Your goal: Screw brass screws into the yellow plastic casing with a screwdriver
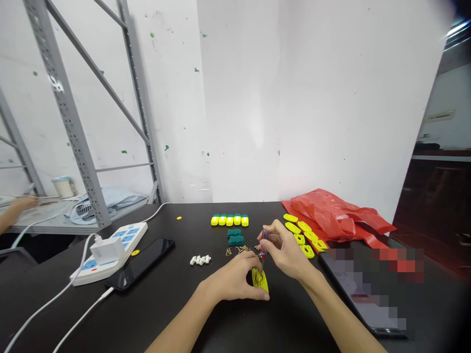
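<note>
My left hand (237, 279) is closed around a yellow plastic shell (260, 282), gripping it at its edges just above or on the black table. Its hollow inner side faces up. In my right hand (285, 250) is a screwdriver (265, 236) with a clear purplish handle, held nearly upright, its tip down in the shell. Brass-coloured screws (241, 249) lie in a loose pile beyond my left hand. Behind them are dark green plastic pieces (235, 238) and a row of several yellow-and-green cases (229, 220). Small white parts (200, 260) sit to the left.
More yellow shells (306, 251) lie at right by a red plastic bag (327, 215). A tablet (356, 289) is at the right edge. On the left are a black phone (142, 264), a white power strip (110, 252) and cables. Another person's hand (24, 203) shows far left.
</note>
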`<move>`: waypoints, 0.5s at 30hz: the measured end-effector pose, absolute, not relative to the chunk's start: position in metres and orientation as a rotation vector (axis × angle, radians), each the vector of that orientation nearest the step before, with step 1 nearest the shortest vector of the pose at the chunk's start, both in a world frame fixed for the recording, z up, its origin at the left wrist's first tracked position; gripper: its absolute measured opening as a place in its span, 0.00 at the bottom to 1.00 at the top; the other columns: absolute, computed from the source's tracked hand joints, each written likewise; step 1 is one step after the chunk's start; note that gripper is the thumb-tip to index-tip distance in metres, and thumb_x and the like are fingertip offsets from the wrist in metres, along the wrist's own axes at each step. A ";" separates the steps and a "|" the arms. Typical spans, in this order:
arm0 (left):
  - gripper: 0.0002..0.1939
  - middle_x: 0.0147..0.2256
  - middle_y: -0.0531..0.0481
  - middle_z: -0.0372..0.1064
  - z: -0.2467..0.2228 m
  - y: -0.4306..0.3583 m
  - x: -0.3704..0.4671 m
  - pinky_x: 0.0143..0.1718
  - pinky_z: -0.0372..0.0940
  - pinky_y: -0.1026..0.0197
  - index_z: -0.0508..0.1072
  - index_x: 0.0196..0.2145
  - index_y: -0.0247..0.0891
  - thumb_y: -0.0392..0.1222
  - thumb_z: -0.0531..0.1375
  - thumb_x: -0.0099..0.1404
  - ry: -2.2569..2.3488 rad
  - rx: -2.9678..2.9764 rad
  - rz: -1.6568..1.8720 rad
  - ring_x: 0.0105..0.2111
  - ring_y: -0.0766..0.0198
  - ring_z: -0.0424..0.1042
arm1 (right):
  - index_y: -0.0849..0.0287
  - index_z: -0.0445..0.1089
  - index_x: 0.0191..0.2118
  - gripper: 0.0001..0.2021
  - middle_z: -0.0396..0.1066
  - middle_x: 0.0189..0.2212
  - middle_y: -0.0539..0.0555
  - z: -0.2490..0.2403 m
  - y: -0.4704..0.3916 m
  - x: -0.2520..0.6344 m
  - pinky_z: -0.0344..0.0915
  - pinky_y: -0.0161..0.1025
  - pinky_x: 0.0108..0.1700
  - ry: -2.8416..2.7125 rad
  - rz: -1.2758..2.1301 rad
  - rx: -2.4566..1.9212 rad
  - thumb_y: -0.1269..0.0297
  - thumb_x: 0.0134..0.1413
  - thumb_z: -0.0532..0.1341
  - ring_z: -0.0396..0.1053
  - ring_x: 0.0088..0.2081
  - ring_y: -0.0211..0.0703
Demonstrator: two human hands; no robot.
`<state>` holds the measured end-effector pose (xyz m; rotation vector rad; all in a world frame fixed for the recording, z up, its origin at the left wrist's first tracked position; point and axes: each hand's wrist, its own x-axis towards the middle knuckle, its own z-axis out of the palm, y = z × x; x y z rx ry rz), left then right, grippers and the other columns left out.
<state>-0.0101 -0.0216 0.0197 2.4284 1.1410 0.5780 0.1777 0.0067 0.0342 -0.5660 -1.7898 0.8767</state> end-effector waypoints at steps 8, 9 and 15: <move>0.26 0.48 0.46 0.65 0.017 -0.020 -0.011 0.51 0.61 0.54 0.72 0.40 0.41 0.58 0.70 0.48 1.167 2.402 0.563 0.50 0.51 0.65 | 0.55 0.54 0.28 0.15 0.55 0.24 0.43 0.033 0.007 0.170 0.58 0.33 0.25 -1.763 0.644 -0.705 0.65 0.51 0.65 0.57 0.23 0.34; 0.26 0.48 0.46 0.65 0.016 -0.020 -0.011 0.51 0.61 0.54 0.72 0.40 0.41 0.58 0.70 0.48 1.170 2.398 0.567 0.50 0.51 0.65 | 0.55 0.53 0.27 0.17 0.53 0.23 0.43 0.033 0.007 0.168 0.57 0.33 0.25 -1.761 0.564 -0.724 0.65 0.50 0.66 0.55 0.23 0.33; 0.26 0.45 0.46 0.66 0.018 -0.020 -0.010 0.51 0.62 0.55 0.73 0.40 0.41 0.58 0.70 0.48 1.147 2.412 0.589 0.48 0.51 0.66 | 0.55 0.60 0.36 0.09 0.66 0.36 0.51 0.033 0.004 0.170 0.66 0.35 0.31 -1.825 0.490 -0.688 0.66 0.53 0.62 0.66 0.33 0.40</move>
